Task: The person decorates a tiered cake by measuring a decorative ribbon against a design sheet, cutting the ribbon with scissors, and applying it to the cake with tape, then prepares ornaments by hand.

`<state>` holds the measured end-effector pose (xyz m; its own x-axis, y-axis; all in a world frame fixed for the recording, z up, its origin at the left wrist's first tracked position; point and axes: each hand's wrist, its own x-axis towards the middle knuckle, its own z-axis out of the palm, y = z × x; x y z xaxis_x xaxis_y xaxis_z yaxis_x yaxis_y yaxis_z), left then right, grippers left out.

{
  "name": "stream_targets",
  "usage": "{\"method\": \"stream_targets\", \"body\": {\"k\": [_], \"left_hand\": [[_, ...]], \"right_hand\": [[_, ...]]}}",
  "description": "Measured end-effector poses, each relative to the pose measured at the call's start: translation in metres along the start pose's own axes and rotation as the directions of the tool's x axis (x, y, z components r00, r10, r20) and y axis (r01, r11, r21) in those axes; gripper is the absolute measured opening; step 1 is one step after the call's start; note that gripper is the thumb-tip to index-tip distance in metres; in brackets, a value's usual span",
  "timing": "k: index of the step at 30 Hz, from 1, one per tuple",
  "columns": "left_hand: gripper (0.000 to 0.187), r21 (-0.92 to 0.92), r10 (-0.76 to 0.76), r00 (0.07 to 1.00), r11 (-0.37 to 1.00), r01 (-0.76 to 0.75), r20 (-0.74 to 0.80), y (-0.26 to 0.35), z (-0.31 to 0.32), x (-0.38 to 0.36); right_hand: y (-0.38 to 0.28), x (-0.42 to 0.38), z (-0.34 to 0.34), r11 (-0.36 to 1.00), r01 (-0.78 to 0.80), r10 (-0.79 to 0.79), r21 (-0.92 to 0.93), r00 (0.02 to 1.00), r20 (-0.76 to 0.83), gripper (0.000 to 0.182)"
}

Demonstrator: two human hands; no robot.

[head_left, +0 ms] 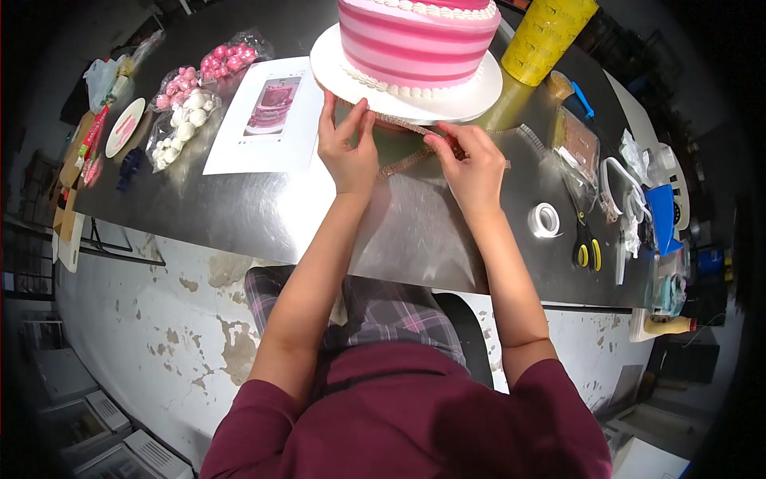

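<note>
A pink striped cake (pixel 415 44) with white piped borders stands on a round white cake board (pixel 335 68). Along the board's near edge runs a sparkly rhinestone ribbon (pixel 403 124), stretched between my two hands. My left hand (pixel 349 152) pinches it against the rim at the left, fingers raised. With thumb and fingertips, my right hand (pixel 469 164) grips the same ribbon farther right, just off the rim. A loose length of the ribbon trails on the steel table below the board, partly hidden behind my right hand.
Left of the cake lie a printed cake photo (pixel 271 120), bags of pink balls (pixel 231 60) and white balls (pixel 187 124), and a small plate (pixel 125 128). To the right are a yellow cylinder (pixel 549 40), white tape (pixel 545 219), scissors (pixel 588 243) and a blue scraper (pixel 662 215).
</note>
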<state>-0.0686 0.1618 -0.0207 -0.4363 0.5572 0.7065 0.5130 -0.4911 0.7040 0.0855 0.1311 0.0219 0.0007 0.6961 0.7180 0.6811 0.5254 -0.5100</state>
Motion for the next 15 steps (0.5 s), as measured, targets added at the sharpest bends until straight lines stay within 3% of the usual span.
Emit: {"method": "stream_targets", "body": {"k": [3, 6, 15], "left_hand": [[0.020, -0.014, -0.019, 1.000, 1.000, 0.019, 0.017, -0.002, -0.002, 0.001], [0.020, -0.045, -0.034, 0.999, 0.998, 0.036, 0.036, -0.008, -0.002, 0.003], [0.018, -0.157, -0.053, 0.998, 0.986, 0.058, 0.035, -0.016, -0.001, 0.005]], "right_hand": [[0.004, 0.001, -0.008, 0.997, -0.075, 0.074, 0.013, 0.996, 0.053, 0.020], [0.011, 0.006, -0.017, 0.996, -0.065, 0.063, 0.057, 0.998, 0.024, 0.022], [0.025, 0.014, -0.026, 0.996, -0.089, 0.090, -0.015, 0.978, 0.186, 0.029]]}}
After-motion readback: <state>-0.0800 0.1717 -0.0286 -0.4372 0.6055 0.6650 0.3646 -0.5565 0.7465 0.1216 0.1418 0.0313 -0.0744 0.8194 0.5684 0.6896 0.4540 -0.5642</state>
